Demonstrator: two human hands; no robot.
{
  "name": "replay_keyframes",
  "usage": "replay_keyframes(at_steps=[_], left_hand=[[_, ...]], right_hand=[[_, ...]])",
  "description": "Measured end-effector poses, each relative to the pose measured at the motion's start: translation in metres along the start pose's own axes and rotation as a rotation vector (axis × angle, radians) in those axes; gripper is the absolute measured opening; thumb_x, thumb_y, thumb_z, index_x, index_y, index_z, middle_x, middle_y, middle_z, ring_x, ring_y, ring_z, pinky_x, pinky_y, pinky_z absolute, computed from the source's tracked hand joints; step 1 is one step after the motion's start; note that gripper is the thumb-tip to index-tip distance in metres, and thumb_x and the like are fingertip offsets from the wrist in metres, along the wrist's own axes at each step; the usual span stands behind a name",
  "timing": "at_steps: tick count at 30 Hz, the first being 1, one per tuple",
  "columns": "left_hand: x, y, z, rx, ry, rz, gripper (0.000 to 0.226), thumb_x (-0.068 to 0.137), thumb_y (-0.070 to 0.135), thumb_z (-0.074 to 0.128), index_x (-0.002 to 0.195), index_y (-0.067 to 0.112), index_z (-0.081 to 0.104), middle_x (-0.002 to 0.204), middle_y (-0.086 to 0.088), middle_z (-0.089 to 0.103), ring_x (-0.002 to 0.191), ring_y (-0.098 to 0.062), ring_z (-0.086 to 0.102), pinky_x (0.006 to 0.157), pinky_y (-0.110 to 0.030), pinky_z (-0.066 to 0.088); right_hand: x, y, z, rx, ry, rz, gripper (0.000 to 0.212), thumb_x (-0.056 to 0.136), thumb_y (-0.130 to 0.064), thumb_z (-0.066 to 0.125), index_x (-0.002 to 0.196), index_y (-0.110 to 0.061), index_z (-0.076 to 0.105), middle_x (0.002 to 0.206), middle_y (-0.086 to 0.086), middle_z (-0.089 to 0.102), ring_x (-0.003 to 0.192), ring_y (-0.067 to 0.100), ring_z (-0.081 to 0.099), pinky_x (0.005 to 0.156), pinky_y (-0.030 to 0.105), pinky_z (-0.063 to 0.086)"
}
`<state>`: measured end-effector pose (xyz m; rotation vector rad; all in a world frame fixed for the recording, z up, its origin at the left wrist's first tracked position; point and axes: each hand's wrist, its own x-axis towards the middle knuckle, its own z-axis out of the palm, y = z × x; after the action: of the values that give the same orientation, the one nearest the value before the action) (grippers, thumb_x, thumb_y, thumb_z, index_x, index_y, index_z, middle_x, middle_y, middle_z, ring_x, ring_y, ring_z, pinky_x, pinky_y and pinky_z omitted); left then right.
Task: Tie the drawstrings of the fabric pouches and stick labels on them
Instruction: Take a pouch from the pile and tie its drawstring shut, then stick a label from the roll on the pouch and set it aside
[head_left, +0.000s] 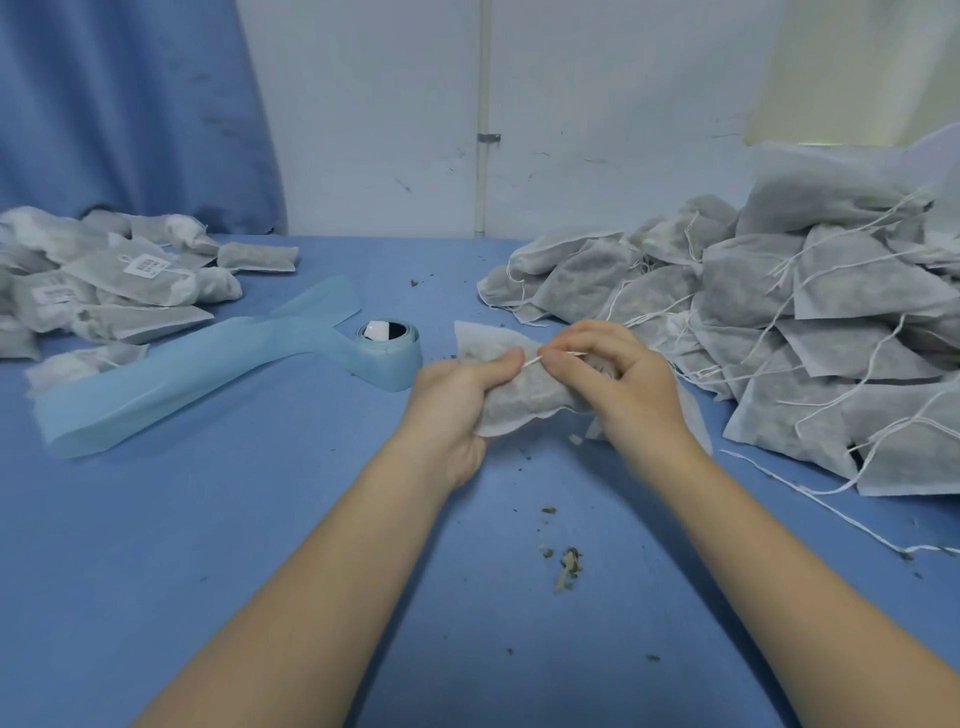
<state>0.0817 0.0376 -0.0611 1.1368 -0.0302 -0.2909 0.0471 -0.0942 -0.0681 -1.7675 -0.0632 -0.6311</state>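
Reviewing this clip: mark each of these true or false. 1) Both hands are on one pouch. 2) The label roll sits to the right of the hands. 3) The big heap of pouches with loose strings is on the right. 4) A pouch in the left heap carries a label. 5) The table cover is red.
1) True: the left hand grips the pouch and the right hand pinches its drawstring.
2) False: the label roll lies left of the hands, its blue backing strip trailing further left.
3) True: the untied heap is on the right.
4) True: a white label shows in the left heap.
5) False: the table cover is blue.
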Motion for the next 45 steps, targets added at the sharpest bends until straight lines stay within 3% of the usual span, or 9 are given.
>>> replay_keyframes(at_steps=[3, 6, 12, 18, 23, 30, 38, 41, 45], left_hand=[[0.003, 0.011, -0.008, 0.045, 0.134, 0.146, 0.005, 0.086, -0.001, 0.062, 0.081, -0.001, 0.064, 0.078, -0.010, 0.068, 0.065, -0.019, 0.065, 0.075, -0.035, 0.055], [0.012, 0.026, -0.030, 0.015, 0.341, 0.254, 0.011, 0.087, 0.003, 0.064, 0.077, 0.006, 0.062, 0.075, -0.002, 0.065, 0.064, -0.012, 0.065, 0.071, -0.028, 0.055], [0.028, 0.045, -0.074, -0.010, 0.668, 0.383, 0.005, 0.087, 0.012, 0.066, 0.088, 0.012, 0.061, 0.094, -0.003, 0.065, 0.089, -0.020, 0.065, 0.090, -0.035, 0.052], [0.038, 0.051, -0.100, -0.158, 0.801, 0.288, 0.009, 0.086, 0.016, 0.066, 0.085, 0.016, 0.057, 0.085, 0.004, 0.063, 0.088, -0.020, 0.064, 0.085, -0.032, 0.053], [0.042, 0.046, -0.102, -0.309, 0.793, 0.233, 0.017, 0.086, 0.006, 0.065, 0.076, 0.014, 0.054, 0.093, -0.004, 0.064, 0.092, -0.025, 0.066, 0.087, -0.043, 0.054], [0.049, 0.030, -0.097, -0.222, 0.706, 0.316, 0.008, 0.090, 0.013, 0.063, 0.082, 0.014, 0.060, 0.080, 0.006, 0.064, 0.071, -0.009, 0.062, 0.064, -0.020, 0.049], [0.057, 0.030, -0.093, -0.141, 0.593, 0.406, 0.007, 0.091, 0.011, 0.061, 0.097, 0.009, 0.062, 0.097, -0.004, 0.068, 0.097, -0.022, 0.066, 0.094, -0.039, 0.051], [0.058, 0.027, -0.091, -0.132, 0.584, 0.424, 0.016, 0.091, 0.011, 0.060, 0.105, 0.004, 0.062, 0.104, -0.008, 0.068, 0.100, -0.022, 0.066, 0.095, -0.039, 0.051], [0.062, 0.026, -0.091, -0.178, 0.574, 0.434, 0.014, 0.091, 0.009, 0.060, 0.105, 0.007, 0.061, 0.102, -0.004, 0.067, 0.099, -0.019, 0.065, 0.095, -0.036, 0.051]], right_hand=[[0.014, -0.001, 0.016, 0.172, -0.034, 0.165, 0.008, 0.091, -0.020, 0.060, 0.095, -0.025, 0.066, 0.104, -0.005, 0.063, 0.094, 0.005, 0.059, 0.083, 0.017, 0.047], [0.030, 0.002, 0.040, 0.461, -0.110, 0.418, 0.026, 0.098, -0.020, 0.047, 0.117, -0.007, 0.058, 0.115, 0.013, 0.063, 0.091, 0.018, 0.062, 0.083, 0.028, 0.054], [0.052, 0.025, 0.093, -0.285, -0.402, 0.240, 0.065, 0.088, -0.010, 0.060, 0.147, -0.016, 0.033, 0.142, 0.000, 0.048, 0.120, 0.015, 0.053, 0.104, 0.031, 0.040], [0.072, 0.031, 0.123, -0.382, -0.455, 0.155, 0.088, 0.074, -0.025, 0.080, 0.147, -0.019, 0.031, 0.142, -0.002, 0.046, 0.120, 0.014, 0.046, 0.095, 0.023, 0.035], [0.078, 0.030, 0.137, -0.371, -0.455, 0.189, 0.094, 0.072, -0.029, 0.081, 0.148, -0.022, 0.028, 0.141, 0.000, 0.046, 0.124, 0.016, 0.046, 0.092, 0.022, 0.035], [0.072, 0.030, 0.152, -0.429, -0.323, 0.187, 0.067, 0.065, -0.039, 0.082, 0.119, -0.022, 0.046, 0.114, 0.000, 0.059, 0.116, 0.024, 0.049, 0.098, 0.041, 0.042], [0.062, 0.031, 0.156, -0.691, -0.240, 0.109, 0.080, 0.065, -0.057, 0.078, 0.117, -0.010, 0.040, 0.121, 0.006, 0.051, 0.114, 0.027, 0.050, 0.088, 0.039, 0.040], [0.061, 0.032, 0.141, -0.449, -0.359, 0.168, 0.091, 0.069, -0.044, 0.081, 0.139, -0.010, 0.034, 0.126, 0.002, 0.051, 0.116, 0.018, 0.051, 0.092, 0.031, 0.042], [0.067, 0.033, 0.108, -0.256, -0.404, 0.243, 0.066, 0.080, -0.024, 0.075, 0.138, -0.017, 0.044, 0.107, -0.009, 0.063, 0.087, -0.004, 0.058, 0.071, 0.008, 0.042]])
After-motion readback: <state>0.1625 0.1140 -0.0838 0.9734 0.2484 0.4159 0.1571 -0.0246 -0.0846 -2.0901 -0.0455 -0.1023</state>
